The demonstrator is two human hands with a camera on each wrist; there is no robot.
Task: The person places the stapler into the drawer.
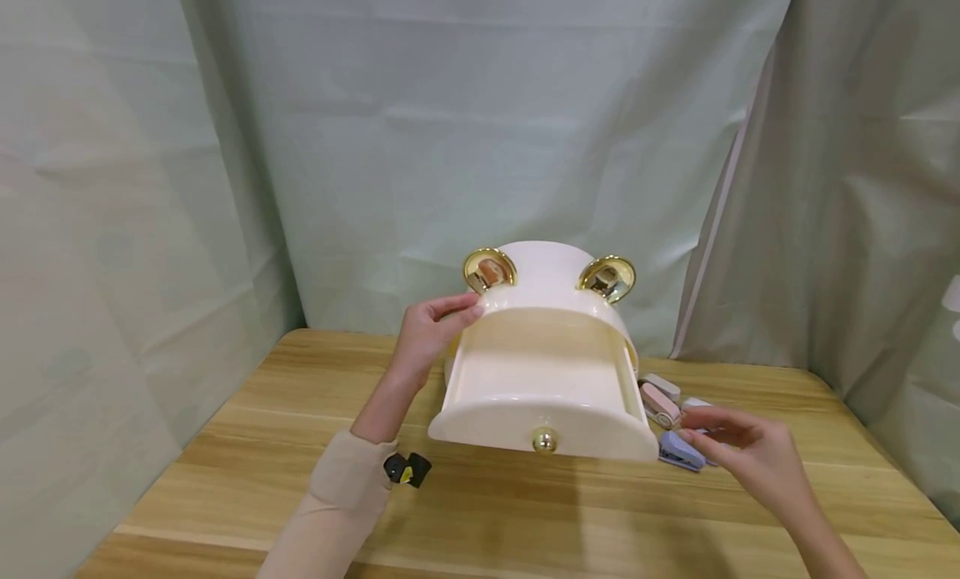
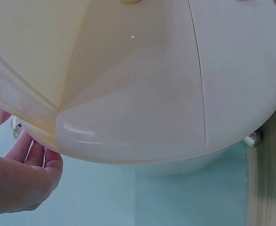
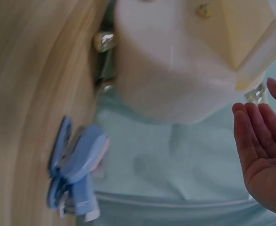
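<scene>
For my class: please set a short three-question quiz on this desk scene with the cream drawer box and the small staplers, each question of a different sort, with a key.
1. True or false: the left hand rests on the cream drawer box beside a gold ear.
2. Which lies nearest the right hand? A) the blue stapler B) the black clip C) the gold knob
3. Fill in: the box's drawer is pulled ____.

Key
1. True.
2. A; the hand, fingers relaxed, hovers just right of it on the wooden table, beside the pink stapler.
3. Open.
</scene>
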